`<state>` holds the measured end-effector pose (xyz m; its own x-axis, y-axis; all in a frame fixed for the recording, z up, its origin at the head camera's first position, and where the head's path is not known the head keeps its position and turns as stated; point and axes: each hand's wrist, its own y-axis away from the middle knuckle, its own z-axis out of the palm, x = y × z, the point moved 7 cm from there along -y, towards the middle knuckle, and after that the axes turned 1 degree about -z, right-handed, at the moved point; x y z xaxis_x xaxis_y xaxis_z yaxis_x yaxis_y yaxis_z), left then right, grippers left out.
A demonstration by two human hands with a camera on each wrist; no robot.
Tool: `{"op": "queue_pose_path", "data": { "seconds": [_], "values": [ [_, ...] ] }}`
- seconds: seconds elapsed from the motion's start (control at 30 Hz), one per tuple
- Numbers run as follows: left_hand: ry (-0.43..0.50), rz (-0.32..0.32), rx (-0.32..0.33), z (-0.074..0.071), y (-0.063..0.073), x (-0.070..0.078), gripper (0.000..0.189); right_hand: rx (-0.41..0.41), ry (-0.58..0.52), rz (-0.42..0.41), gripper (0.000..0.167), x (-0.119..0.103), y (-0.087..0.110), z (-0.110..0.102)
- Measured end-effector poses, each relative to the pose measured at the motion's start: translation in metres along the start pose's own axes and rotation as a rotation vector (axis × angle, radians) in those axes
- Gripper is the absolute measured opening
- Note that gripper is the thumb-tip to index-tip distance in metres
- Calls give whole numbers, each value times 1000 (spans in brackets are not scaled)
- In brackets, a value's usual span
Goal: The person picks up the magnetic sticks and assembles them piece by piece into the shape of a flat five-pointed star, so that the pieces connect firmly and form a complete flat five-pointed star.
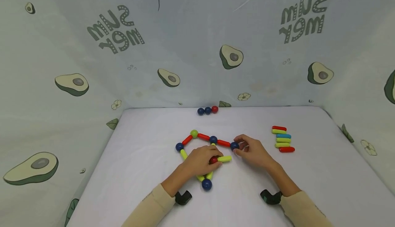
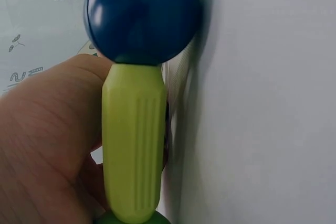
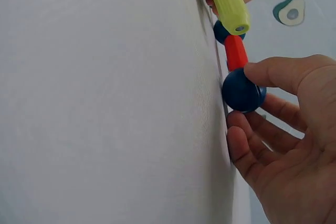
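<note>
Coloured rods and balls, joined into a figure, lie in the middle of the table. My right hand (image 1: pixel 254 151) pinches the blue ball (image 3: pixel 241 90) at its right end between thumb and fingers. A red rod (image 1: pixel 223 143) runs left from that ball to another blue ball (image 1: pixel 213 139). My left hand (image 1: pixel 200 160) holds a red ball (image 1: pixel 213 159) with fingertips and thumb, covering part of the figure. From the red ball a yellow-green rod (image 1: pixel 224 158) points right, its far end free. Nearest me is a blue ball (image 1: pixel 206 184) with yellow-green rods meeting at it.
Two blue balls and a red ball (image 1: pixel 214 109) stand in a row at the table's back edge. On the right lies a column of loose red, blue and yellow-green rods (image 1: pixel 283 140). A patterned cloth (image 1: pixel 197 31) hangs behind the table.
</note>
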<state>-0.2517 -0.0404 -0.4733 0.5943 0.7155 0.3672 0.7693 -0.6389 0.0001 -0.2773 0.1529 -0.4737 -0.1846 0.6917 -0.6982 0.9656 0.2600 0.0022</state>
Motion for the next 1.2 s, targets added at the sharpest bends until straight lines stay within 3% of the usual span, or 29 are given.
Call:
{"op": "queue_pose_path", "data": {
  "seconds": [0.1,0.37,0.63,1.2],
  "values": [
    [-9,-6,7,0,-1,0,37,-3,-3,-10,42,0,0,1],
    [-47,-59,104,-4,-8,6,32,-17,-14,-28,35,-1,1,2],
    [-43,-105,145,-5,-9,6,31,-14,-33,-31,32,-2,7,6],
    [15,-84,132,-2,-10,6,30,-22,-40,-13,33,-6,22,11]
  ]
}}
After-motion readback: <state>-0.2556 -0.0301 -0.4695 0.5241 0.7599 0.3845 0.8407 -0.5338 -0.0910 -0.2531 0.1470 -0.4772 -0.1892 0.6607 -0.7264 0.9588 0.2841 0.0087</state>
